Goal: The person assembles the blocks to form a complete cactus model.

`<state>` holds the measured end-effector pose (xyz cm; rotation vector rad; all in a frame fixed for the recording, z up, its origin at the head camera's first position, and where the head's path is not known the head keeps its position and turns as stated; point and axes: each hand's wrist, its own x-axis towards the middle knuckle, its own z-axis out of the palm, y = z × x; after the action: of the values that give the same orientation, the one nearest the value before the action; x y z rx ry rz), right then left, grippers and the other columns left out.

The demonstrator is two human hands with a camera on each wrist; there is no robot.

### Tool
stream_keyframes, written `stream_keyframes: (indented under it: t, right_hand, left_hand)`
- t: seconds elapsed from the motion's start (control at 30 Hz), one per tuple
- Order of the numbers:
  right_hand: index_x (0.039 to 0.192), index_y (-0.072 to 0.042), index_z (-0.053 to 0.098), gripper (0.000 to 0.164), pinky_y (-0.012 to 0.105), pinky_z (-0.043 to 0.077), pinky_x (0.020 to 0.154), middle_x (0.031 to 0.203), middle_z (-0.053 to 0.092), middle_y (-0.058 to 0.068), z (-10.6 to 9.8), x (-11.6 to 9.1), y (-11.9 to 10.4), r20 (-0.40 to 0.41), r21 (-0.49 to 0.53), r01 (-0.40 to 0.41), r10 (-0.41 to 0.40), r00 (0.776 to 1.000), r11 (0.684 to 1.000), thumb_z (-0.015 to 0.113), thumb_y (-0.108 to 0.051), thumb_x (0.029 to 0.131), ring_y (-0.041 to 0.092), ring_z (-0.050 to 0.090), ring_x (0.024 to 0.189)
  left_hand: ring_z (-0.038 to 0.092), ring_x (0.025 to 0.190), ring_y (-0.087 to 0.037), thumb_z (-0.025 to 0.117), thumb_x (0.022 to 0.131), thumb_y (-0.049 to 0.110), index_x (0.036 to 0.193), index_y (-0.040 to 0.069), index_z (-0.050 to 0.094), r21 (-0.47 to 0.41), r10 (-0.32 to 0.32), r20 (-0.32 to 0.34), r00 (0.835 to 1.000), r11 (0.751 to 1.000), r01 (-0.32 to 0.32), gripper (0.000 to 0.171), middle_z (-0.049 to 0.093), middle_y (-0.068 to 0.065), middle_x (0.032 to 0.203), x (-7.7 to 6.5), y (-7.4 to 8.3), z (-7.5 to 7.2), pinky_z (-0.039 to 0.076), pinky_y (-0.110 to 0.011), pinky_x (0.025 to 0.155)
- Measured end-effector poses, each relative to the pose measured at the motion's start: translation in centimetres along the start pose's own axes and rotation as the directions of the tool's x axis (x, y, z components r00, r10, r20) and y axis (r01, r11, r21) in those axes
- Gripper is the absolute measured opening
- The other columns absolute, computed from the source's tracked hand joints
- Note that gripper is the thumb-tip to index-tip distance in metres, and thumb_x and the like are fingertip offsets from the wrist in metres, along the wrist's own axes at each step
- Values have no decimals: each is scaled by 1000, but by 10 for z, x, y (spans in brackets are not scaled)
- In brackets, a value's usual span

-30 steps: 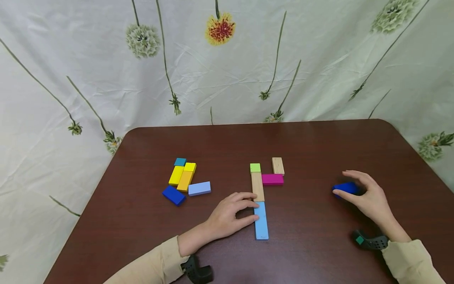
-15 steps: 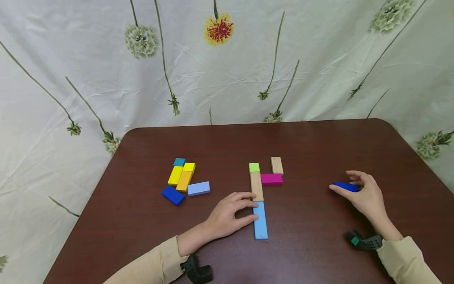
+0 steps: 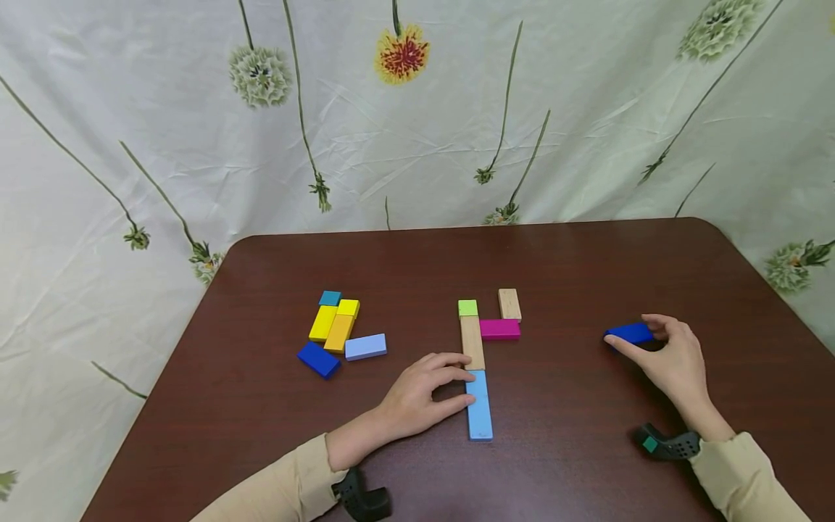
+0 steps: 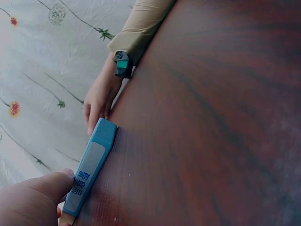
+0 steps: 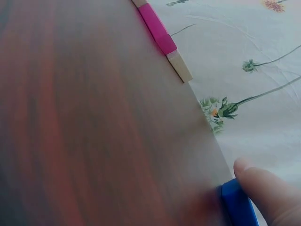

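My left hand [image 3: 417,399] rests its fingertips and thumb tip on two blocks in a column: the light blue block [image 3: 480,417] and the plain wooden block [image 3: 472,337] beyond it. A green block [image 3: 467,308] tops the column. The left wrist view shows a white label with printed characters on the light blue block [image 4: 89,172]. At the right, my right hand [image 3: 678,362] pinches a dark blue block [image 3: 629,333] between thumb and fingers. Close up, the thumb [image 5: 263,188] lies against that block [image 5: 239,207]; the other fingers are out of that view.
A magenta block [image 3: 500,330] touches the column's right side, with a short wooden block [image 3: 510,304] behind it. Leftward lie several blocks, among them yellow [image 3: 322,323], orange [image 3: 339,333], teal [image 3: 330,298], dark blue [image 3: 319,359] and periwinkle [image 3: 366,347]. A flowered cloth hangs beyond the brown table [image 3: 391,261].
My right hand has closed its grip on the dark blue block, turning it slightly and shifting it a little left. My left hand and the column stay put.
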<state>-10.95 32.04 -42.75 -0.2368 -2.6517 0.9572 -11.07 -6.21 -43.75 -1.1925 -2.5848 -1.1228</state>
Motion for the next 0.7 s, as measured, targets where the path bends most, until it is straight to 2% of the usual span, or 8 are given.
stream_keyframes:
  t: [0.2, 0.43, 0.7]
  right_hand:
    - [131, 5, 44, 74, 51, 39, 82, 121, 52, 27, 1, 0, -1, 8, 12, -40, 39, 999, 999, 73, -41, 80, 41, 48, 106]
    - [131, 0, 47, 67, 38, 39, 79, 122, 56, 23, 13, 3, -10, -32, 33, 31, -30, 999, 999, 75, -32, 80, 37, 54, 104]
    - [128, -1, 50, 62, 46, 44, 87, 123, 56, 21, 33, 15, -26, 9, 134, 33, -35, 999, 990, 75, -32, 80, 34, 56, 104]
  left_hand:
    - [50, 115, -11, 65, 89, 35, 110, 20, 69, -3, 8, -4, 1000, 1000, -8, 26, 55, 5, 127, 1, 0, 0, 42, -34, 95]
    - [49, 116, -10, 65, 88, 36, 110, 20, 69, -7, 0, 0, 1000, 1000, 0, 26, 55, 6, 127, 1, 0, 0, 42, -34, 95]
    - [50, 115, -10, 66, 87, 35, 109, 20, 69, 2, -1, -1, 1000, 1000, 1, 27, 56, 5, 127, 1, 0, -1, 43, -33, 94]
